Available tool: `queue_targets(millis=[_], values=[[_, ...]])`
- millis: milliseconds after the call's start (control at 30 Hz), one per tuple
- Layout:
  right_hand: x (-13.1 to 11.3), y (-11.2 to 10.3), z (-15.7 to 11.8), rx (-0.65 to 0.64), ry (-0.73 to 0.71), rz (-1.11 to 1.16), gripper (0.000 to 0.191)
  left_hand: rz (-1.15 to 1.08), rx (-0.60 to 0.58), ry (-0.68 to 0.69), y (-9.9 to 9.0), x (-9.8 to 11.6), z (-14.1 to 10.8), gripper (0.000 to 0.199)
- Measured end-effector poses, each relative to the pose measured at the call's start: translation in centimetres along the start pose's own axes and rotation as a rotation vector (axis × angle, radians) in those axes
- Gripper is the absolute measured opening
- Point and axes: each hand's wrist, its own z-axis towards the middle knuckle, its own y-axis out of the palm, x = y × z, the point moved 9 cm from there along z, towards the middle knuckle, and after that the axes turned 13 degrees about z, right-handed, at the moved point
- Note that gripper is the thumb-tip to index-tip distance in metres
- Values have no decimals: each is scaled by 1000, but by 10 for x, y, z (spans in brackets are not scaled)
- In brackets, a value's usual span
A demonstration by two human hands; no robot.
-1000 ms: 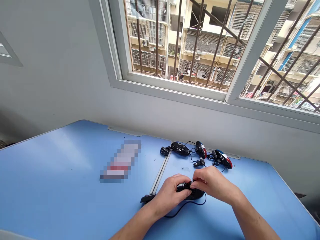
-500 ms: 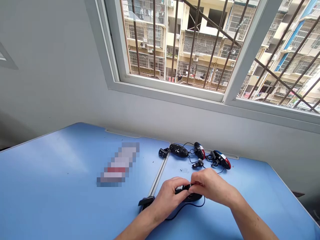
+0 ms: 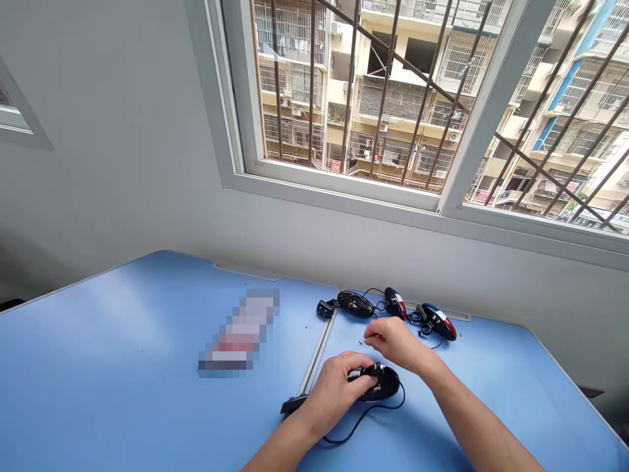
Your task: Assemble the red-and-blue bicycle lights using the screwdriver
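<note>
My left hand (image 3: 334, 393) grips a black oval plastic unit (image 3: 381, 383) near the table's front, and a thin black cable (image 3: 366, 413) loops from that unit below my hand. A black clip (image 3: 293, 405) shows beside my left wrist. My right hand (image 3: 396, 344) has its fingers loosely curled, holds nothing visible and touches no unit. It is nearest to a red, white and blue oval unit (image 3: 396, 303). Farther right lies a similar unit (image 3: 437, 321), and to the left a black oval unit (image 3: 354, 304) has a small black clip (image 3: 325, 308).
A pixelated box with a red band (image 3: 239, 333) lies left on the blue table (image 3: 98, 347). A metal seam strip (image 3: 317, 360) crosses the tabletop. The table's far edge meets a grey wall below a barred window (image 3: 344, 105).
My right hand has come off the black unit and moved up and right. The small black plug seen near the far units is now out of sight. My left hand keeps its grip.
</note>
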Motion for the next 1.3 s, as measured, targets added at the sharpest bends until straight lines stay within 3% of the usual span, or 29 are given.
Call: queue_targets(millis=[167, 400, 567, 733, 867, 1033, 1300], values=[[7, 19, 15, -54, 29, -129, 20, 3, 16, -30, -8, -8, 5, 17], [11, 27, 17, -37, 38, -164, 20, -32, 35, -36, -7, -12, 6, 17], [14, 4, 7, 71, 23, -46, 16, -56, 18, -46, -5, -14, 6, 16], [4, -25, -44, 179, -8, 101, 18, -24, 57, -37, -7, -9, 3, 14], [-17, -21, -81, 278, -217, 229, 16, 6, 108, -21, -5, -6, 2, 14], [-28, -11, -99, 515, -513, 112, 13, 0, 159, -14, -4, -8, 1, 12], [-35, -3, -100, 578, -651, -20, 17, -17, 166, -27, -2, -13, 0, 11]])
